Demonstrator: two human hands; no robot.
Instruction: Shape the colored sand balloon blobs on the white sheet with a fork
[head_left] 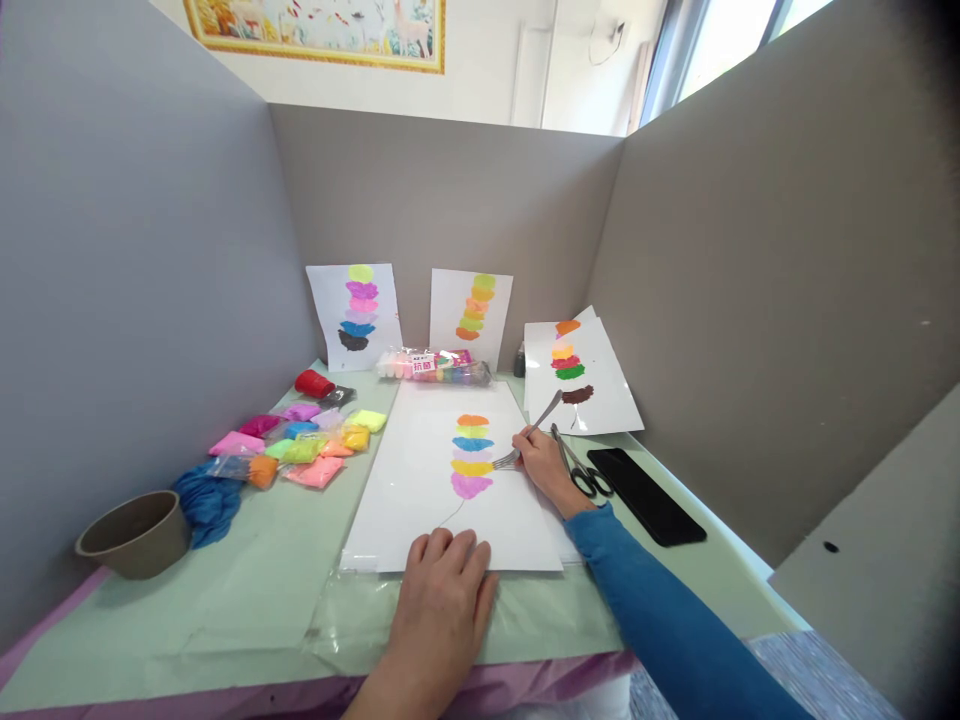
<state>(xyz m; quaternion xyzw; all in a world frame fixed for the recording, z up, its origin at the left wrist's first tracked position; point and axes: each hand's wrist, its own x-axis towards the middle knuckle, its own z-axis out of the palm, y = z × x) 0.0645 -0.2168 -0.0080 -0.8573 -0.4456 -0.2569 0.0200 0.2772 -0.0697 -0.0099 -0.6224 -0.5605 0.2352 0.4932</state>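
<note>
A metal fork (544,411) is held in my right hand (547,465), fingers closed around it. Its tines point left, at the right edge of the yellow patch (471,468) on a white sheet (405,500). On that sheet, orange, lime, blue, pale, yellow and purple patches form a column, with a thin drawn line below the purple one. My left hand (444,585) lies flat on the sheet's near edge, fingers stretched out and holding nothing. Whether the tines touch the patch, I cannot tell.
Scissors (581,475) and a black phone (646,495) lie right. Several coloured clay packets (307,448), a blue cloth (211,503) and a brown bowl (139,540) are left. A clay pack (435,367) and patterned sheets (471,300) stand before the grey partition (450,190).
</note>
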